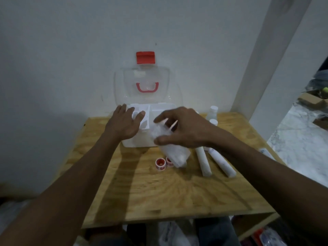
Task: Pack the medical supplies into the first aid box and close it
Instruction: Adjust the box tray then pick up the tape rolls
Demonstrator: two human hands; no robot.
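While hovering over the open first aid box [140, 142] at the desk's [124, 192] far edge: right hand [186, 128] fingers clamped on a clear bag [170, 150], likely light, soft, slippery; left hand [124, 123] fingers spread, empty.

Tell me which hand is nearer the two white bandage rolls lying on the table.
Right. The right hand, holding a clear plastic bag, hovers just above the rolls' far ends; the left hand rests on the box, farther left.

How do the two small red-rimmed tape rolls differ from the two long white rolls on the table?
The tape rolls are small, ring-shaped and red-rimmed; the long white rolls are plain white and rod-shaped. The tape rolls sit left of the held plastic bag, the long rolls right. All rest on the wooden table, unpacked.
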